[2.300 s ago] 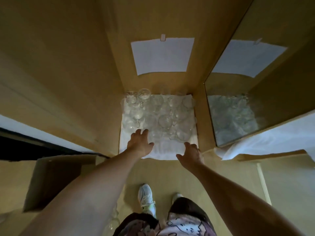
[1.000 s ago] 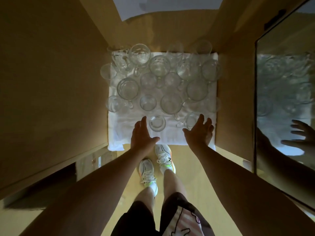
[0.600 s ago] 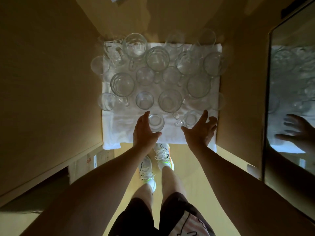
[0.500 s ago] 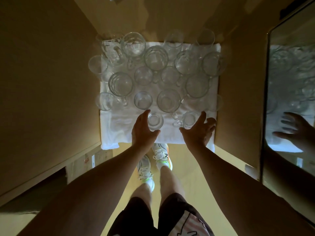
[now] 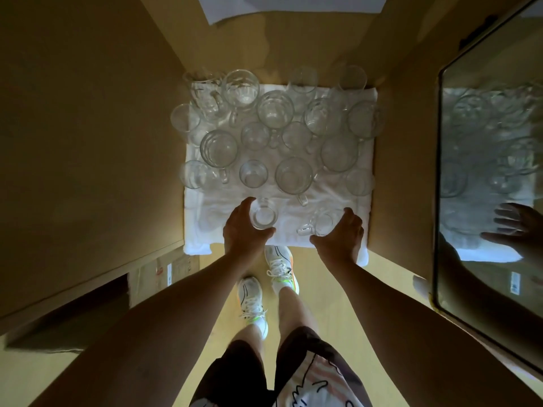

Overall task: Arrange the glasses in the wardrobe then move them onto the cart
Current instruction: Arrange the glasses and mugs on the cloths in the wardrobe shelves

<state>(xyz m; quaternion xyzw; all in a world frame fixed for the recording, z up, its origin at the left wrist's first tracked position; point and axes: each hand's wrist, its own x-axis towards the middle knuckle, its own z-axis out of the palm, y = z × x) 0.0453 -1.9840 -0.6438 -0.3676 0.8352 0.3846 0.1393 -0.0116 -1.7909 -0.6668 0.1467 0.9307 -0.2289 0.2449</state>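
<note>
Several clear glasses and handled mugs (image 5: 219, 148) stand packed together on a white cloth (image 5: 202, 227) on the wardrobe shelf. At the cloth's front, my left hand (image 5: 242, 230) curls its fingers and thumb round a small glass (image 5: 264, 218) from the left. My right hand (image 5: 342, 235) cups a glass mug (image 5: 321, 223) from the right, and the mug's handle points left. Both of these glasses stand apart from the packed group. No cart is in view.
Wooden wardrobe walls close in on the left (image 5: 88, 142) and right (image 5: 405, 171). A mirrored door (image 5: 484, 171) hangs open at the right and reflects the glasses and my right hand. A cardboard box (image 5: 164, 273) sits low on the left. My feet are on the yellow floor below the shelf.
Both hands have moved forward from the cloth's front edge and closed round the two front glasses. The view has shifted slightly.
</note>
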